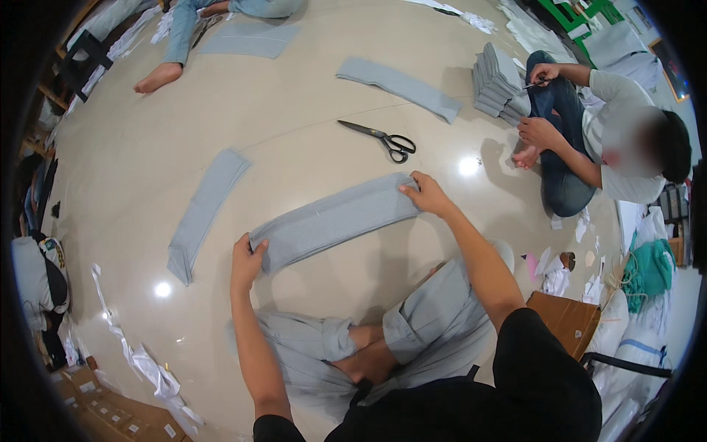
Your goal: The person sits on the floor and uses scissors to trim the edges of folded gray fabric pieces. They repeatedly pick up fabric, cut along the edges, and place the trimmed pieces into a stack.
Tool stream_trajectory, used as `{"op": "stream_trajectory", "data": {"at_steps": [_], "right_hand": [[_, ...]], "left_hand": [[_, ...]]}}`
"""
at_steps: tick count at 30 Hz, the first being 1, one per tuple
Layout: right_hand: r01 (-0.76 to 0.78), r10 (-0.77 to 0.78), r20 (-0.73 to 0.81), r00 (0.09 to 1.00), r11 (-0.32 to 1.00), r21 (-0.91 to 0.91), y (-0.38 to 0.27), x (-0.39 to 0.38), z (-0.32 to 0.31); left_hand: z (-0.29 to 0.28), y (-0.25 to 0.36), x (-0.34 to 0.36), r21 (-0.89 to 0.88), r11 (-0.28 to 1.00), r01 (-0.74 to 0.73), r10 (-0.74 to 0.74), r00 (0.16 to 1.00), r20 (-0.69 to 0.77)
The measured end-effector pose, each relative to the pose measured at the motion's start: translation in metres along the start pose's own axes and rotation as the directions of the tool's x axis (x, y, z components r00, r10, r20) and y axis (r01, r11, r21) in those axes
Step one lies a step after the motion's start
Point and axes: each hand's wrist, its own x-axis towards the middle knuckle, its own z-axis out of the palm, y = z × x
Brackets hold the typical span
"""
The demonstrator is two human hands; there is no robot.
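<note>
A long folded grey fabric strip (pixel 331 221) is stretched across in front of my crossed legs. My left hand (pixel 249 258) pinches its left end, and my right hand (pixel 421 193) grips its upper right corner, thumb on top. A second narrow grey strip (pixel 206 214) lies on the floor to the left. Beyond the held strip lie black-handled scissors (pixel 379 138), and farther back another folded grey strip (pixel 398 87).
At the right a seated person (pixel 560 140) holds something small beside a stack of grey folded pieces (pixel 497 81). Another person's leg (pixel 177 44) and a grey panel (pixel 247 40) are at the top. Cardboard (pixel 560 320), bags and scraps line the edges of the tiled floor (pixel 294 118).
</note>
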Motion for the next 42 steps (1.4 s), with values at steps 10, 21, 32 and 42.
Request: {"op": "stream_trajectory", "data": {"at_steps": [10, 21, 32, 42], "right_hand": [[0.062, -0.063, -0.097, 0.993, 0.998, -0.009, -0.003, 0.005, 0.018], [-0.057, 0.064, 0.316, 0.947, 0.998, -0.033, -0.022, -0.065, 0.047], [0.155, -0.141, 0.273, 0.952, 0.987, -0.031, -0.028, -0.077, 0.029], [0.242, -0.234, 0.207, 0.950, 0.970, -0.014, -0.037, -0.093, 0.022]], "left_hand": [[0.002, -0.025, 0.007, 0.190, 0.978, -0.091, 0.116, 0.985, -0.125], [-0.071, -0.085, -0.027, 0.435, 0.898, 0.067, -0.054, 0.998, -0.042], [0.113, 0.077, -0.065, 0.425, 0.769, -0.478, 0.557, 0.827, -0.079], [0.238, 0.058, -0.062, 0.430, 0.638, -0.639, 0.636, 0.752, 0.174]]}}
